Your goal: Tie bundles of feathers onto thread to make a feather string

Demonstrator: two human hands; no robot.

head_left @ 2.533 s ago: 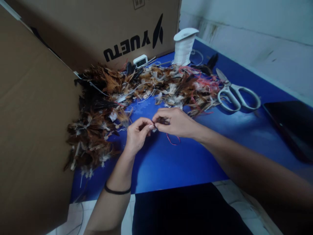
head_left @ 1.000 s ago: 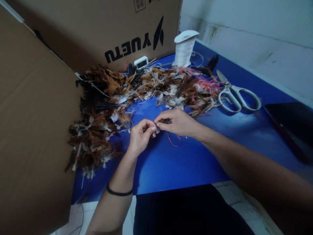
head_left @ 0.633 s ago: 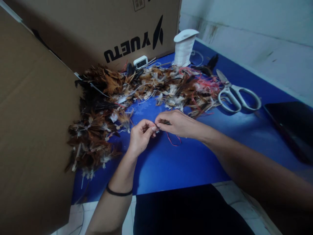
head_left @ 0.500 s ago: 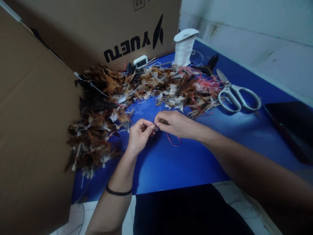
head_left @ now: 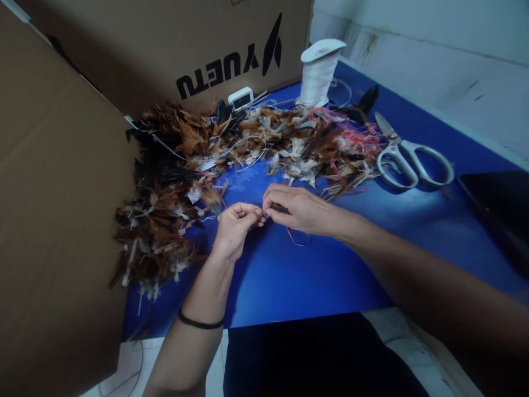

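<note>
Over the blue table (head_left: 289, 286), my left hand (head_left: 237, 226) is closed, thumb pinched against its forefinger. Right beside it, my right hand (head_left: 295, 209) is closed in a pinch as well, and the fingertips of both meet at one small spot. Whatever lies between them is tiny and mostly hidden by the fingers. A thin red string (head_left: 298, 243) loops out from beneath my right hand; whether the fingers grip it is hidden. Brown, black and white feathers (head_left: 192, 140) lie heaped in an arc beyond and to the left of my hands.
Large scissors (head_left: 407, 160) lie at the right of the feathers, near a dark flat device (head_left: 496, 198). A white spool (head_left: 318, 77) stands at the back beside a small white digital display (head_left: 241, 99). Cardboard (head_left: 58, 209) walls the left and back. Pink-red strands (head_left: 359, 140) tangle among the feathers.
The camera view has shifted slightly, so the table items sit a little farther right. Both hands keep their pinch with fingertips together; only slight finger movement shows.
</note>
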